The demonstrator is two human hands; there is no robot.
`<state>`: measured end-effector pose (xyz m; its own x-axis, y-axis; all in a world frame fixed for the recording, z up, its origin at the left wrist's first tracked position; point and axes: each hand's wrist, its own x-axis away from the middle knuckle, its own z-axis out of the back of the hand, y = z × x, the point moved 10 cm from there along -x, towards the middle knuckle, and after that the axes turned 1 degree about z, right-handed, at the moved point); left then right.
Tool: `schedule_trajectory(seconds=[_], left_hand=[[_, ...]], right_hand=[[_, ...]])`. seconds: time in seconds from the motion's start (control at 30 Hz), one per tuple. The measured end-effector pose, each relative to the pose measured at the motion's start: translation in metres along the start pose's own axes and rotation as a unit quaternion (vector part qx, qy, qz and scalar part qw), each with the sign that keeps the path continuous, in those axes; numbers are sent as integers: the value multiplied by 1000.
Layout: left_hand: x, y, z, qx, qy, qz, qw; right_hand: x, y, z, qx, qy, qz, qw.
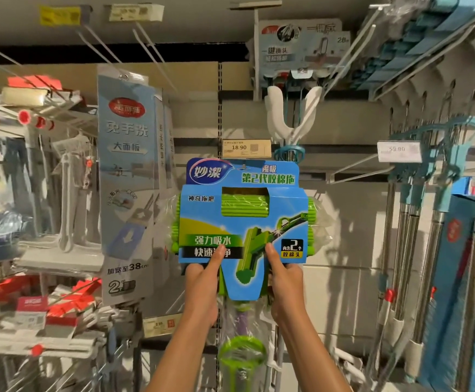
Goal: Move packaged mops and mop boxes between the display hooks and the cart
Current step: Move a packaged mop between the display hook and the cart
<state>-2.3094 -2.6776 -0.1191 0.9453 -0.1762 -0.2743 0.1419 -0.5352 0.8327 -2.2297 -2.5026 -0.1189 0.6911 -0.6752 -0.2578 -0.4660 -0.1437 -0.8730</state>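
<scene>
A packaged mop [244,216] with a blue card and green sponge rollers is held up in front of the shelf wall. My left hand [203,281] grips its lower left edge, thumb laid on the card's front. My right hand [284,278] grips the lower right edge the same way. The card's top sits just below a price tag [246,147] reading 18.90, at the tip of a display hook. The mop's green handle [240,355] in clear wrap hangs down between my forearms.
A tall grey-blue mop box [127,182] hangs on a hook to the left. White mop heads [291,114] and boxed mops hang above right. Blue-handled mops with steel poles [434,250] fill the right side. Wire racks of red-and-white goods [41,315] crowd the left.
</scene>
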Motion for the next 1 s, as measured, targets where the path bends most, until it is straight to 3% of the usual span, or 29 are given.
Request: schedule_trajectory(seconds=[0.27,1.0], left_hand=[[-16,19,-7,-8,-59,-33,998],[-29,16,-1,5,-38,-27,999]], right_hand=[[-3,-3,-12,-7,30,11,999],[-4,-15,-5,18,90,45,995]])
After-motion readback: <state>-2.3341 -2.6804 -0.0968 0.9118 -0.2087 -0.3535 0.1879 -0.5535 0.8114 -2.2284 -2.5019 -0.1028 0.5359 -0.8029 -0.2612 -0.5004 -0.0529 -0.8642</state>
